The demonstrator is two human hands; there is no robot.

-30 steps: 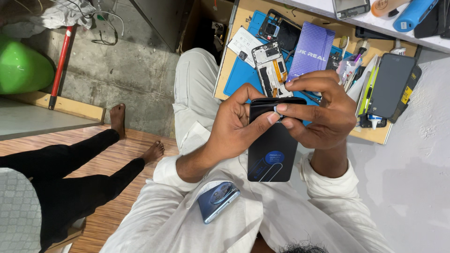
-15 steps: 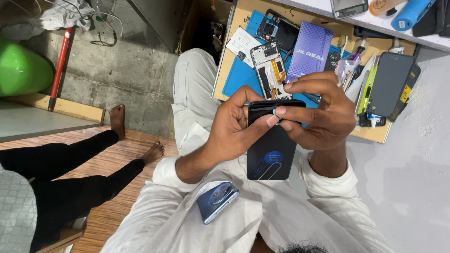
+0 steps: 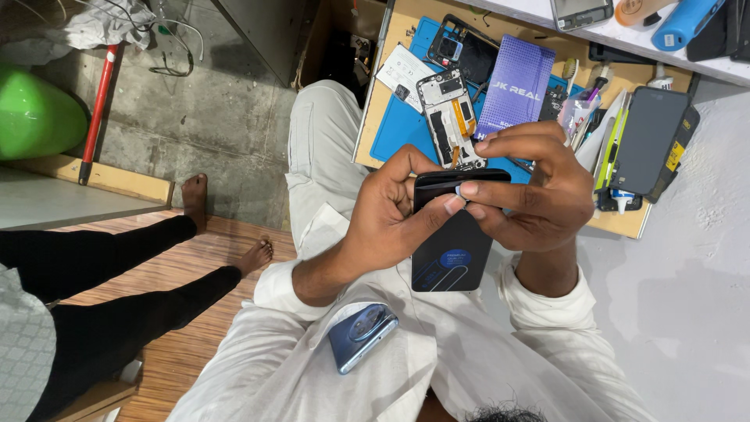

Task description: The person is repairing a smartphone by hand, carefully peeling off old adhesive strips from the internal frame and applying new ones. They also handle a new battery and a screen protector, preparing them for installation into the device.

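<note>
Green tub (image 3: 35, 113): far left edge on the concrete floor, with a red-handled stick (image 3: 97, 109) leaning beside it.
Other person: I see black-trousered legs (image 3: 117, 270) stretched over the wooden floor at left, bare feet near the concrete step; well apart from my hands.
Blue phone (image 3: 362, 336): lies back-up on the white cloth of the lap, tilted, just below the left forearm; neither hand touches it.
Left hand (image 3: 387, 227): curled around the left edge of the black pouch (image 3: 451, 254), thumb up along its top corner, index fingertip pressed on the top flap. Not spread; it pinches the pouch.
Black pouch: flat, dark, with a blue round print low on its face; held upright over the lap, between both hands, in front of the tray. Top edge looks folded or lifted; I cannot tell whether anything is inside.
Right hand (image 3: 535, 195): fingers curved over the pouch's top right, fingertips meeting the left index at the flap. Pinching too.
Tray (image 3: 373, 117): wooden, behind the hands, with a blue mat (image 3: 402, 129) holding an opened phone frame (image 3: 449, 113) and a purple box (image 3: 516, 82).
Dark phone (image 3: 648, 141): face-up at the tray's right end, beside small tools.
</note>
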